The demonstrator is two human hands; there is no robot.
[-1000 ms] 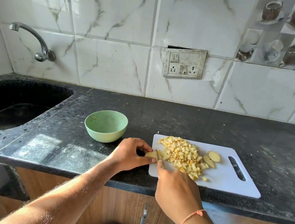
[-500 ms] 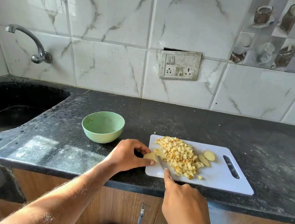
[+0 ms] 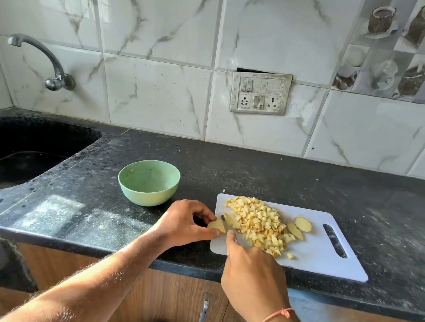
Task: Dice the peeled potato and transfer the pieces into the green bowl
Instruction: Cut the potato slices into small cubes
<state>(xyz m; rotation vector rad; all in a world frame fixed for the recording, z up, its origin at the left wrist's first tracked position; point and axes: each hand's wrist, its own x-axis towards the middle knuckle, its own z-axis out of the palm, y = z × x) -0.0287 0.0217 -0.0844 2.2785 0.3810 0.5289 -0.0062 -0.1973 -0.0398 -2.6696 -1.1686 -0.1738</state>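
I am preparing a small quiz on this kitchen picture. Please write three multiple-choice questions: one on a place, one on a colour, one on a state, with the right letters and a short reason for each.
1. Where does the bowl stand?
A. on the cutting board
B. on the counter, left of the cutting board
C. in the sink

2. Which colour is the cutting board?
A. white
B. green
C. black

3. What is the left hand doing?
A. resting open on the counter
B. holding the bowl
C. holding a potato piece at the board's edge

Answers: 1 B, it stands on the dark counter beside the board. 2 A, its bare surface is white. 3 C, its fingers pinch the potato piece by the knife.
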